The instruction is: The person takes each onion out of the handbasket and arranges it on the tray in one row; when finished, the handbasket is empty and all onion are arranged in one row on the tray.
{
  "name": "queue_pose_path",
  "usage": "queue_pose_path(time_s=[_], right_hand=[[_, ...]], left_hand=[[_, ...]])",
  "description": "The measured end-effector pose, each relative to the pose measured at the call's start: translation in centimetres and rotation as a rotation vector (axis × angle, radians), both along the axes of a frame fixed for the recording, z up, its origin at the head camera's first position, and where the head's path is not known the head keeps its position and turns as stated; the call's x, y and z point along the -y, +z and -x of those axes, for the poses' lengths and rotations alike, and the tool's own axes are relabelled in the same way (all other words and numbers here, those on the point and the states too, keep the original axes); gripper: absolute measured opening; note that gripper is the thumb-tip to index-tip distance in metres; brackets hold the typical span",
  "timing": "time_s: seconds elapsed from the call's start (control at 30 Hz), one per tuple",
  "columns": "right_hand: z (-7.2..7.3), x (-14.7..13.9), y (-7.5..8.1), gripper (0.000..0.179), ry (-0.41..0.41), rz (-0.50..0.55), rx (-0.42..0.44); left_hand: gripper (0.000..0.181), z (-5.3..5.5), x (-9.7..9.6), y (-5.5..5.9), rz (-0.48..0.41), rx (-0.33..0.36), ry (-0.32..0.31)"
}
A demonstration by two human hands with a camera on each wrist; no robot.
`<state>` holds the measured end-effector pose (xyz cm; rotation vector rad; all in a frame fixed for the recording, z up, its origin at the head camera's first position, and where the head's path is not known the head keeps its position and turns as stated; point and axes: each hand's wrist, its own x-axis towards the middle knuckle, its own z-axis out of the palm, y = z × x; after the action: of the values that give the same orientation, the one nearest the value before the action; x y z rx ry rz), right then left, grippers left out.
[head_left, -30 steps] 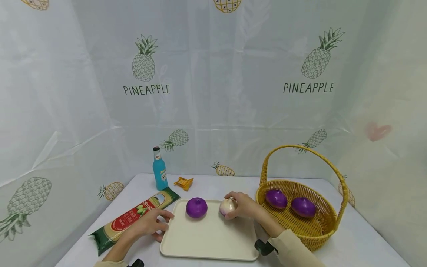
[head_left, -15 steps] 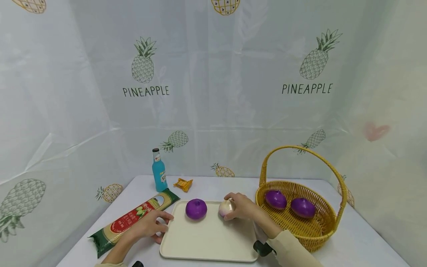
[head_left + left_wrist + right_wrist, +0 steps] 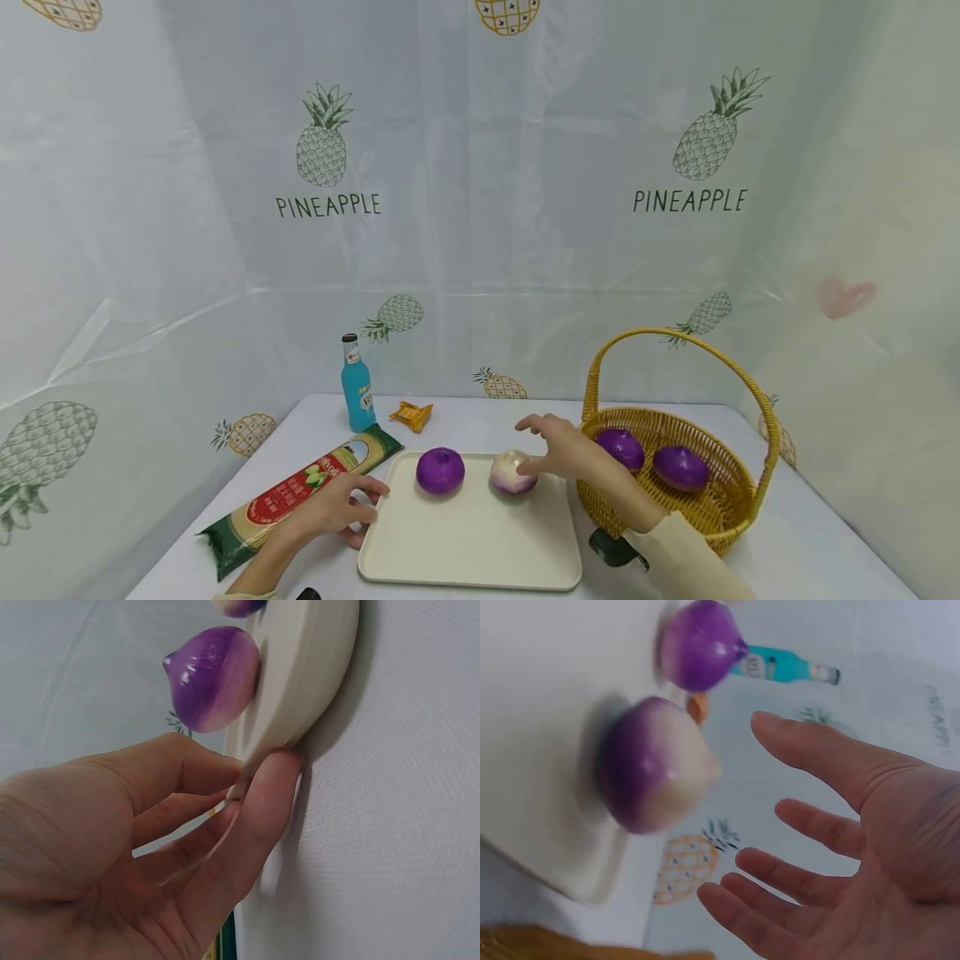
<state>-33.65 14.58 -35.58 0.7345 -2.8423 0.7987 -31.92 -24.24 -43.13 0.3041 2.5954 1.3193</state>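
Note:
A cream tray (image 3: 465, 546) lies on the table and carries a purple onion (image 3: 440, 471) and a white-and-purple onion (image 3: 513, 472). At the tray's left edge my left hand (image 3: 337, 507) pinches the rim; in the left wrist view the thumb (image 3: 271, 791) lies against its outer side and the forefinger meets the rim. Just right of the white-and-purple onion, my right hand (image 3: 570, 450) hovers with nothing in it. Its fingers (image 3: 795, 881) are spread and apart from the onion in the right wrist view.
A yellow wicker basket (image 3: 723, 537) with a tall handle stands at right, holding two purple onions (image 3: 680, 468). Left of the tray lies a green-and-red pasta packet (image 3: 300, 492). Behind are a blue bottle (image 3: 357, 387) and an orange-wrapped snack (image 3: 412, 415).
My right hand has let go of the white-and-purple onion and moved up and to the right, its fingers opening. The onion stays on the tray. My left hand has stayed at the tray edge.

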Motion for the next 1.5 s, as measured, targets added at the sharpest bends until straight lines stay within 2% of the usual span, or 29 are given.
queue_pose_path(time_s=[0.17, 0.3, 0.43, 0.63, 0.87, 1.03, 1.3, 1.5], right_hand=[[0.2, -3.0, 2.4, 0.055, -0.006, -0.004, -0.048], [0.8, -5.9, 3.5, 0.058, -0.02, 0.02, -0.005], [1.7, -8.7, 3.8, 0.058, -0.019, 0.048, 0.055], [3.3, -11.8, 2.6, 0.06, -0.008, 0.069, 0.127], [4.6, -13.7, 0.7, 0.061, -0.076, 0.046, 0.174], [5.0, -14.2, 0.0, 0.062, -0.098, 0.026, 0.19], [5.2, -14.6, -1.2, 0.061, -0.011, -0.068, 0.242], [5.0, -14.3, -1.3, 0.062, -0.031, -0.09, 0.234]], left_hand=[[0.041, -0.1, -0.1, 0.1, -0.004, 0.001, -0.003], [0.041, -0.1, 0.0, 0.1, -0.013, 0.007, -0.007], [0.041, 0.0, 0.1, -0.2, -0.018, 0.006, -0.007], [0.04, 0.1, 0.2, -0.4, -0.013, 0.002, 0.003], [0.04, 0.1, 0.1, -0.2, -0.011, 0.01, -0.003], [0.041, 0.1, 0.1, 0.0, -0.013, 0.012, -0.005], [0.041, -0.1, 0.1, 0.2, -0.024, 0.013, -0.011], [0.04, -0.2, 0.0, 0.3, -0.013, 0.006, -0.012]])
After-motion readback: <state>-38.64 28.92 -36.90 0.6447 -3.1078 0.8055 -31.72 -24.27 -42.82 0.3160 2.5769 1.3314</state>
